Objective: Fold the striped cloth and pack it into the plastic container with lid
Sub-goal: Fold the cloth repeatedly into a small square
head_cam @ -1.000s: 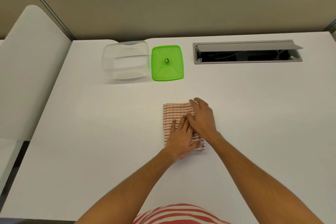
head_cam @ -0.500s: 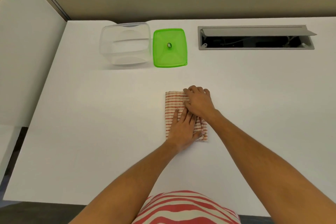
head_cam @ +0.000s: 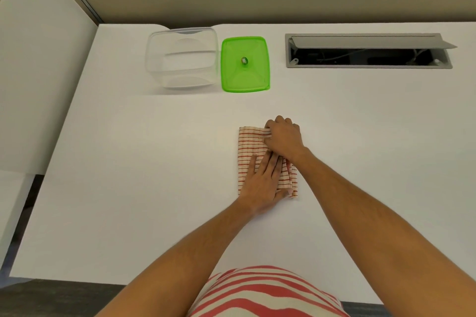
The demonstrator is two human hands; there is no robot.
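Bare forearms [head_cam: 373, 216]; red-and-cream striped top [head_cam: 265, 293]

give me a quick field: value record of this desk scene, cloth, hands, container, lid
cloth: striped cloth, folded into a narrow rectangle, flat on the white desk
left hand: flat on the cloth's near half, fingers straight
right hand: fingers curled over the cloth's far right corner
container: clear plastic container, open, nothing inside
lid: green lid, on the desk right of the container
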